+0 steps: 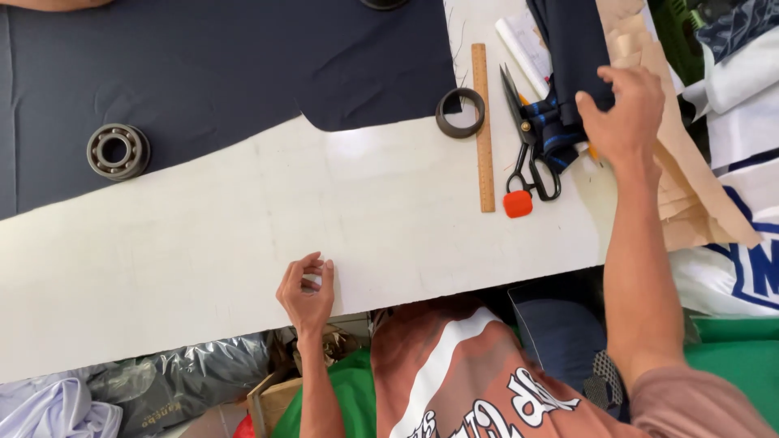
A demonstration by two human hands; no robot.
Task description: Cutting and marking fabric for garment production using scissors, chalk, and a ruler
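Right hand (621, 113) is reaching far right, fingers pressing on the folded dark fabric (572, 40), w/ brown paper patterns (682, 178) just beside; whether it's actually gripping, can't tell. Left hand (307, 292) is resting at the near edge of the white table (243, 243), fingers loosely curled, holding nothing. Scissors (527, 154) are lying just left of the bundle, touching its striped trim. Risk imo: dragging the fabric could snag the scissors & knock them or the wooden ruler (484, 122) off the near edge.
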